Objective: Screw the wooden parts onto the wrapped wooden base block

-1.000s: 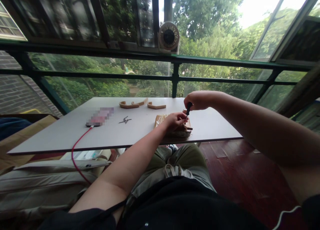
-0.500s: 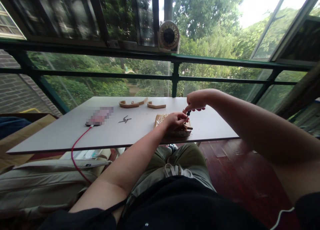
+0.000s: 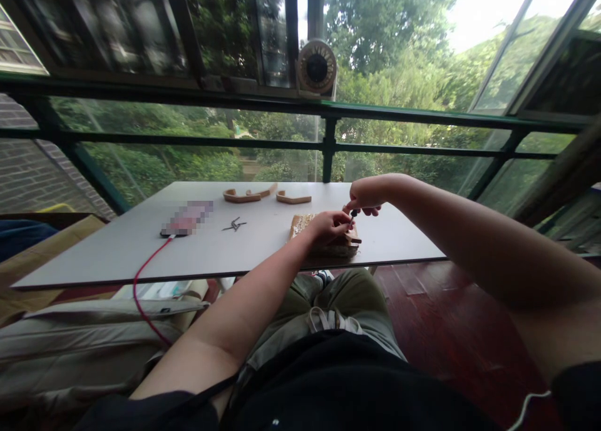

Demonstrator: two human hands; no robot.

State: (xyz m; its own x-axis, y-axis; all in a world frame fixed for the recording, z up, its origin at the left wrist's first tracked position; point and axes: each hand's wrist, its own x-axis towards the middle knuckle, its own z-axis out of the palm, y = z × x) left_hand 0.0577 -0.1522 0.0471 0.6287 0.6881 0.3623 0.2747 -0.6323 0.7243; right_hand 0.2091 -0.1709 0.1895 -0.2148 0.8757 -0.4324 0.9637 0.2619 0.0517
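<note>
A wooden block (image 3: 298,225) with a pale, rough top lies near the table's front edge, partly covered by my hands. My right hand (image 3: 369,194) is closed from above around a screwdriver (image 3: 354,214), whose dark handle shows below the fingers and whose thin shaft points down at the block. My left hand (image 3: 331,226) rests over the block, its fingertips pinched together beside the shaft; whatever they hold is hidden. Under those fingers, a small wooden piece (image 3: 355,240) sticks out at the block's right end.
Several dark screws (image 3: 235,224) lie in a loose pile left of the block. Curved wooden pieces (image 3: 241,197) sit toward the back of the white table (image 3: 206,256). At the left lies a blurred-out phone (image 3: 188,219) with a red cable (image 3: 137,279). A round fan (image 3: 317,68) stands behind.
My right wrist and forearm have dipped slightly, and the fingers on the screwdriver have shifted a little. My left hand and the block stay in place.
</note>
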